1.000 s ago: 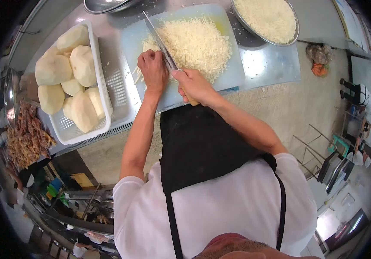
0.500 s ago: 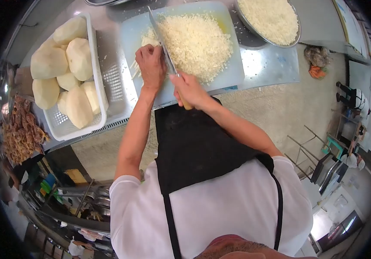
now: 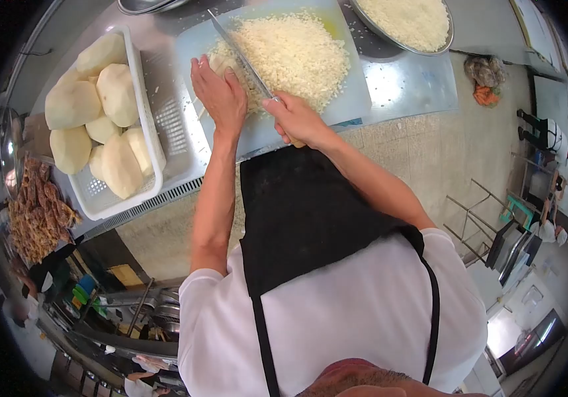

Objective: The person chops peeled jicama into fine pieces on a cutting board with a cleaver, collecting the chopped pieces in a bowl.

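My right hand (image 3: 295, 119) is closed around the handle of a long kitchen knife (image 3: 239, 55). Its blade slants up and left across the light blue cutting board (image 3: 356, 99). To the left of the blade, my left hand (image 3: 221, 99) has its fingers stretched out and thumb apart, against the pale cut pieces (image 3: 219, 63). What lies beneath the palm is hidden. Right of the knife spreads a heap of finely diced pale vegetable (image 3: 297, 63).
A white plastic basket (image 3: 155, 142) of large peeled pale root vegetables (image 3: 120, 165) stands at left. A metal bowl (image 3: 452, 40) of diced pieces sits at upper right. Browned food (image 3: 36, 212) is piled at far left. Another person (image 3: 552, 134) appears far right.
My left hand has gone from curled fingers beside the blade to stretched fingers, slightly left. The knife has tilted further left, its edge now over the boundary between heap and cut pieces.
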